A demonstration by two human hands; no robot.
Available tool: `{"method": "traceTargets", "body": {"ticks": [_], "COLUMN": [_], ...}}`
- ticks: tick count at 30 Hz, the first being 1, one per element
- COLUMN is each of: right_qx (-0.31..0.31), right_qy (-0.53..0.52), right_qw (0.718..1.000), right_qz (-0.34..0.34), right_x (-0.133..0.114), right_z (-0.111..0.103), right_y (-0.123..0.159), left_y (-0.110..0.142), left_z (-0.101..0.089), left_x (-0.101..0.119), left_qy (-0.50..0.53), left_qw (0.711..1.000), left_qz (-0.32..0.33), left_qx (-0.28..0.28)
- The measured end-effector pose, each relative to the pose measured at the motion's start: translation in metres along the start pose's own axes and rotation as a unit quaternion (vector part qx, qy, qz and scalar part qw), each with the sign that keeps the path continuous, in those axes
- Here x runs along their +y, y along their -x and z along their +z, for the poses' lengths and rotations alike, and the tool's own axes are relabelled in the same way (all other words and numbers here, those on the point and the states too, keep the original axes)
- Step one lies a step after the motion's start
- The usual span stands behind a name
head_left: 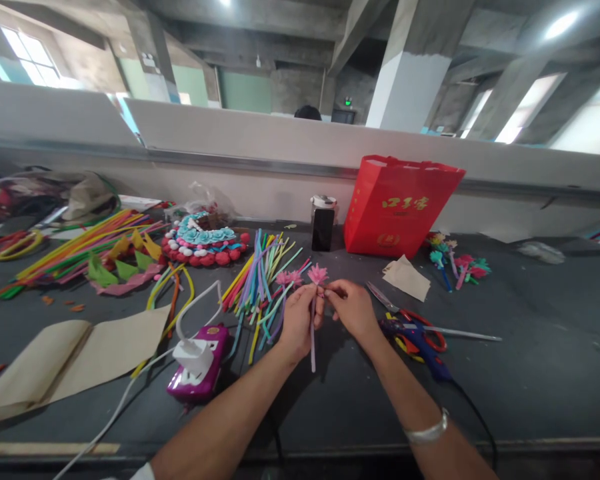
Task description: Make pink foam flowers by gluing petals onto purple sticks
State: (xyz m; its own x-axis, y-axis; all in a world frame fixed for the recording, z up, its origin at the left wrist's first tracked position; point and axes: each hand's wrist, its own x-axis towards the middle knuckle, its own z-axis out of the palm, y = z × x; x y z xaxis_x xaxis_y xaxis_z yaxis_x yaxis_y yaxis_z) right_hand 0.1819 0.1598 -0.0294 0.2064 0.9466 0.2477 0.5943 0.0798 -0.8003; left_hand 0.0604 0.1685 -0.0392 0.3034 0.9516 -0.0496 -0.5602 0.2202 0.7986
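Between my hands stands a pink craft flower [317, 274] on a lilac pipe-cleaner stem. My left hand [300, 317] is closed round the stem just under the bloom, and the stem hangs down past my fingers. On the right, my right hand [349, 303] pinches close beneath the flower head; what its fingertips grip is too small to make out. Another pink flower [289, 279] lies just left of the held one, on a pile of cut coloured pipe cleaners [263, 273]. A blue glue gun [423, 343] and red-handled scissors [437, 333] lie beside my right forearm.
A purple power socket [200, 363] with a white plug and cable sits front left, near an open notebook [80, 360]. Behind stand a dark bottle [323, 223] and a red paper bag [400, 207]. Finished flowers [460, 263] lie right; a beaded headpiece [205, 240] is left.
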Motion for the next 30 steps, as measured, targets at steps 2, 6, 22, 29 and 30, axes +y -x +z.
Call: {"method": "traceTargets", "body": {"ticks": [2,6,22,29,30], "right_qx": [0.039,0.102,0.173,0.192,0.194], "right_qy": [-0.038,-0.094,-0.053,-0.032,-0.027], "right_qw": [0.998,0.990,0.976,0.970,0.969], "right_qz": [-0.011,-0.020,-0.124,-0.148,-0.151], "right_x": [0.000,0.004,-0.001,0.000,0.000], "right_z": [-0.001,0.002,-0.001,-0.002,-0.002], "right_y": [0.012,0.021,0.022,0.022,0.022], "left_y": [0.001,0.002,0.002,0.004,0.004], "left_z": [0.000,0.002,0.004,0.006,0.006], "left_x": [0.001,0.002,-0.004,-0.004,-0.004], "left_qy": [0.009,0.023,-0.002,-0.019,-0.020], "left_qw": [1.000,0.999,0.998,0.998,0.998], "left_qz": [-0.017,-0.043,-0.061,-0.053,-0.053], "left_qx": [-0.006,-0.010,-0.025,-0.033,-0.034]}}
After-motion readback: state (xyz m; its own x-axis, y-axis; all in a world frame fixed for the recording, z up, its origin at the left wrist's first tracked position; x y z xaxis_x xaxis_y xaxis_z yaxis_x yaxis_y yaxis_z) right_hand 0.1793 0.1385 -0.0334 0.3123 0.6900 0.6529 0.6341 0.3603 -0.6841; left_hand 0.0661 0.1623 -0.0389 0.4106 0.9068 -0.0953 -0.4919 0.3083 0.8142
